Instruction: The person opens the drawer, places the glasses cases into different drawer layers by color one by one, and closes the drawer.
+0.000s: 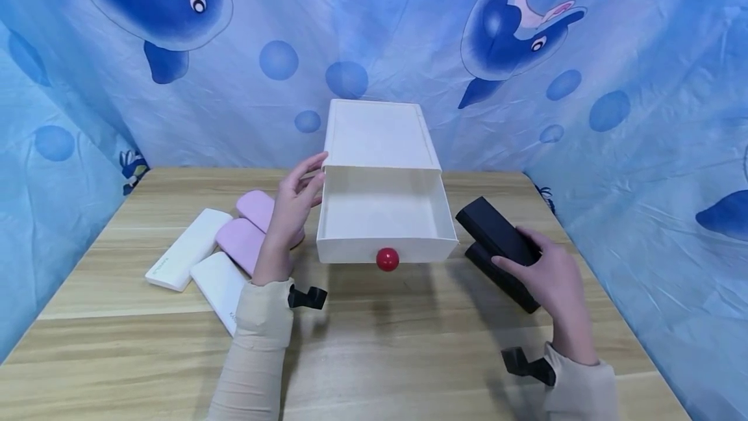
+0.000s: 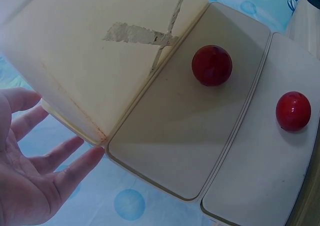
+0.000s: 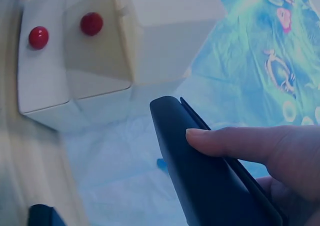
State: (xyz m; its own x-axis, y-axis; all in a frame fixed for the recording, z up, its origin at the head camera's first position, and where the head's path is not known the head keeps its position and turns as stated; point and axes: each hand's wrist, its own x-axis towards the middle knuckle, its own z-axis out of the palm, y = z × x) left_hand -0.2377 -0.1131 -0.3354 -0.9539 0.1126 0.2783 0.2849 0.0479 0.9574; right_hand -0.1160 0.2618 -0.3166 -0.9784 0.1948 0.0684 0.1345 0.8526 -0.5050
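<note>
A white cabinet has its top drawer pulled out, bare inside, with a red knob in front. In the left wrist view, two lower drawer fronts with red knobs are closed, and torn tape marks the pulled-out drawer's underside. My left hand is at the cabinet's left side, fingers spread and fingertips right at its edge. My right hand grips a black glasses case, thumb on one face. Another black case lies partly beneath it on the table.
To the left lie two white power banks and rounded purple flat things, partly hidden by my left arm. A blue dolphin-print cloth hangs behind and beside the wooden table.
</note>
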